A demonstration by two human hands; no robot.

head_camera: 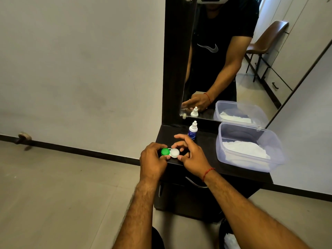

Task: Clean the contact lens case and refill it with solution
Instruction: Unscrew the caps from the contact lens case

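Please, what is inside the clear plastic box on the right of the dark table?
Inside the clear plastic box lies a crumpled white cloth or tissue, which covers much of the bottom. Whether anything is under it cannot be seen.

A plain pale wall (71, 69) with black skirting (80, 152) meets a beige floor (53, 194) on the left, while on the right a dark bench (239, 172) stands below a tall dark-framed mirror (177, 60) that reflects a brown chair (265, 38) and drawers (276, 85).

Home dressing corner: dark vanity table (208, 141) under mirror (224, 51); chair (265, 40), drawer fronts (276, 83) reflected.
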